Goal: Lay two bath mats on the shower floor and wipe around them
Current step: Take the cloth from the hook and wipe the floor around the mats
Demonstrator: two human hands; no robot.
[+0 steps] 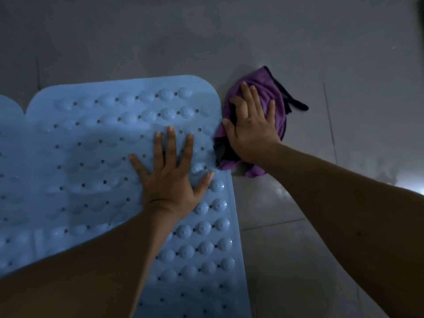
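Note:
Two light blue rubber bath mats with round bumps and drain holes lie on the grey tiled floor [298, 249]. The upper mat [96, 138] overlaps the lower mat [206, 260], which runs toward the bottom edge. My left hand [169, 173] lies flat with spread fingers on the upper mat near its right edge. My right hand [252, 127] presses flat on a crumpled purple cloth [268, 88] with black trim, on the floor just right of the mats and touching their edge.
Grey floor tiles with thin grout lines stretch above and to the right of the mats. A bright reflection shows on the tile at the right edge [410, 187]. The scene is dim.

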